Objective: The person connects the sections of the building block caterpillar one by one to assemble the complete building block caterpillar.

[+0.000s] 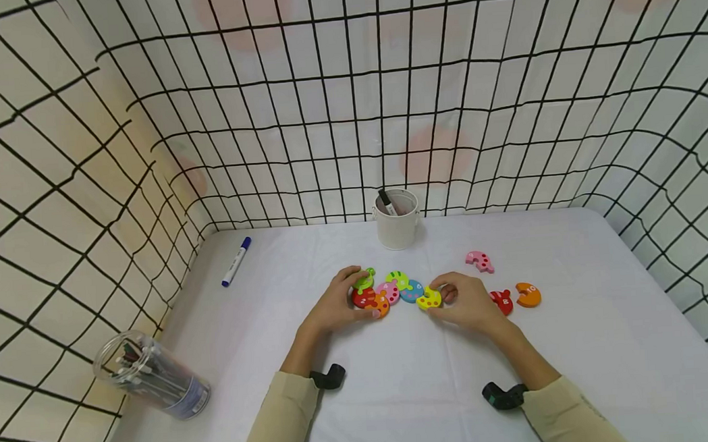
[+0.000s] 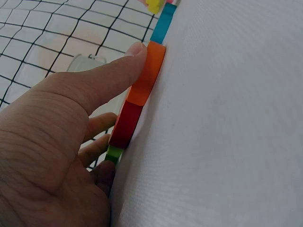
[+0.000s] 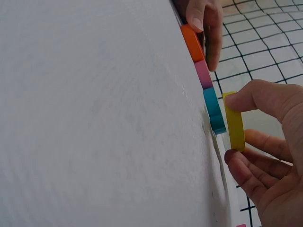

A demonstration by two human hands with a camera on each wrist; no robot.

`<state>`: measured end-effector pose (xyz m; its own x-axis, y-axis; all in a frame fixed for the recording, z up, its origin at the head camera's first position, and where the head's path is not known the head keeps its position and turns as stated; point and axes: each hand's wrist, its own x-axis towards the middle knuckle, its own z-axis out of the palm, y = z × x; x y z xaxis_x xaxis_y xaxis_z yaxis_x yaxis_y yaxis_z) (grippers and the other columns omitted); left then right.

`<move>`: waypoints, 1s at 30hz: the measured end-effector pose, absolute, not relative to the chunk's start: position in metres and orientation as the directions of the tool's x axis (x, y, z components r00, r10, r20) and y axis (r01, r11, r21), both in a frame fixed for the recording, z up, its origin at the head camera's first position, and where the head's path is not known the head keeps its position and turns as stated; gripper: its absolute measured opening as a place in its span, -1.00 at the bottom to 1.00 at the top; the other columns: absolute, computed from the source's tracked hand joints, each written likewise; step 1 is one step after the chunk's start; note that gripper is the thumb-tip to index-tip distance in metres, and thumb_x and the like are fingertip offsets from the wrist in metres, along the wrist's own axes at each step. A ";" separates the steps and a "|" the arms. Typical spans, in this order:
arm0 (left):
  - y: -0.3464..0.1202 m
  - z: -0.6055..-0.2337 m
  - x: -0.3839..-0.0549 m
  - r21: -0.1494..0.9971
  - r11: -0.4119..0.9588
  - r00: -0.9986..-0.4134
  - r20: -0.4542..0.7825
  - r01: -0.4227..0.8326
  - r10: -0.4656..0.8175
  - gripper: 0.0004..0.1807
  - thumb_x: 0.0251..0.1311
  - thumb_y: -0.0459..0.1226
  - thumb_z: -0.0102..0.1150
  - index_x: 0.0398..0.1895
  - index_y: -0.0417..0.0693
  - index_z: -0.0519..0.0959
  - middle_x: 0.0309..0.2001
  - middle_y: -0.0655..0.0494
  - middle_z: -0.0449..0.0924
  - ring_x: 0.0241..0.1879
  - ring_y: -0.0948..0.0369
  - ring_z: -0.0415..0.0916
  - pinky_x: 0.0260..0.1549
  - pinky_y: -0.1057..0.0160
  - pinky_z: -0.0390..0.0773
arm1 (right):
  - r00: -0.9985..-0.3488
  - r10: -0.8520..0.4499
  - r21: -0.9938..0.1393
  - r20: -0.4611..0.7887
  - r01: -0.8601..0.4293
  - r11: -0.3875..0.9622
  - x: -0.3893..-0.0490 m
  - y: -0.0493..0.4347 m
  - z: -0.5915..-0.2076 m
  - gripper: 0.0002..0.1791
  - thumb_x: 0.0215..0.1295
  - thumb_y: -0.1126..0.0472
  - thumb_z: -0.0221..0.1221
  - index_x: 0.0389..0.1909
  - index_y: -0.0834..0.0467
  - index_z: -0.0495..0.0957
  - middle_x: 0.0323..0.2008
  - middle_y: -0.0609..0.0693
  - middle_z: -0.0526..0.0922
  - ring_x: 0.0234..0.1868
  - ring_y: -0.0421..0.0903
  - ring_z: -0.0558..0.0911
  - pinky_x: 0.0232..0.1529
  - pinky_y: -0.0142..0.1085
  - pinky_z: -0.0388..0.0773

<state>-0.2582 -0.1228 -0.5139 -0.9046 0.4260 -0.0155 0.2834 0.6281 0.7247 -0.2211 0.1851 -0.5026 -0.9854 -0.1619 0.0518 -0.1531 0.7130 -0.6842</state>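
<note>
Progress in the head view looks past halfway: six flat, glossy, numbered pieces lie in a winding row on the white cloth-covered worktop point(image 1: 413, 386). Seemingly fitted together are a green piece with a small knob point(image 1: 364, 281), a red piece marked 2 point(image 1: 361, 298), an orange spotted piece point(image 1: 380, 304), a pink spotted piece point(image 1: 388, 291), a light-green striped piece point(image 1: 398, 280) and a blue piece point(image 1: 411, 292). The left hand point(image 1: 339, 304) curls its fingers and thumb about the row's left end. The right hand point(image 1: 470, 302) pinches a yellow spotted piece point(image 1: 430, 298) at the opposite end. Left to add, it seems, are three loose pieces to the right: a pink notched one point(image 1: 480, 261), a red eared one point(image 1: 501, 302) and an orange notched one point(image 1: 528, 295).

Left-wrist view: the thumb presses the orange spotted piece's edge, the other fingers behind the red and green ones; their exact contact cannot be told.

Right-wrist view: thumb and fingertips grip the yellow spotted piece by opposite ends, just beside the blue piece with a narrow gap, so this seventh link appears not yet seated.
</note>
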 end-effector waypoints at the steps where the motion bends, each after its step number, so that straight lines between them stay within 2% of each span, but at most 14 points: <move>1: -0.123 -0.514 -0.258 0.725 0.627 -0.904 -0.014 0.285 0.427 -0.05 0.05 0.05 0.55 0.53 0.13 0.35 0.60 0.07 0.10 0.58 -0.01 0.10 0.51 -0.19 0.21 | -0.986 -0.159 -0.682 0.047 -0.148 0.716 -0.221 0.184 -0.503 -0.48 0.04 0.07 0.55 0.03 0.10 0.65 -0.21 -0.01 0.68 -0.19 -0.07 0.57 -0.11 -0.31 0.62; 6: -0.123 -0.513 -0.258 0.722 0.630 -0.905 -0.014 0.285 0.426 -0.05 0.04 0.06 0.55 0.53 0.14 0.35 0.59 0.08 0.11 0.58 -0.01 0.11 0.51 -0.18 0.22 | -0.989 -0.143 -0.676 0.040 -0.132 0.725 -0.222 0.181 -0.507 -0.47 0.05 0.07 0.55 0.04 0.09 0.64 -0.19 -0.01 0.68 -0.17 -0.06 0.57 -0.10 -0.32 0.62; 14: -0.122 -0.513 -0.258 0.734 0.616 -0.907 -0.003 0.285 0.422 -0.14 0.15 0.07 0.46 0.51 0.09 0.38 0.59 0.05 0.12 0.57 -0.02 0.12 0.51 -0.20 0.21 | -0.988 -0.147 -0.661 0.037 -0.135 0.738 -0.224 0.178 -0.505 -0.47 0.03 0.08 0.55 0.04 0.11 0.65 -0.19 0.02 0.66 -0.16 -0.04 0.54 -0.12 -0.28 0.62; 23: -0.122 -0.517 -0.260 0.721 0.636 -0.911 -0.016 0.275 0.412 -0.14 0.14 0.07 0.47 0.51 0.17 0.37 0.60 0.12 0.12 0.58 0.04 0.11 0.52 -0.13 0.23 | -0.987 -0.157 -0.642 -0.017 -0.110 0.759 -0.227 0.179 -0.502 -0.45 0.07 0.07 0.52 0.10 0.07 0.63 -0.17 0.01 0.61 -0.10 -0.02 0.50 -0.11 -0.26 0.61; 30: -0.120 -0.517 -0.259 0.726 0.639 -0.926 -0.009 0.254 0.378 -0.13 0.10 0.08 0.49 0.50 0.16 0.38 0.61 0.03 0.07 0.59 -0.06 0.04 0.46 -0.25 0.27 | -0.981 -0.193 -0.637 -0.027 -0.132 0.759 -0.229 0.180 -0.501 -0.45 0.10 0.08 0.51 0.12 0.09 0.62 -0.13 0.01 0.61 -0.09 -0.02 0.49 -0.09 -0.26 0.59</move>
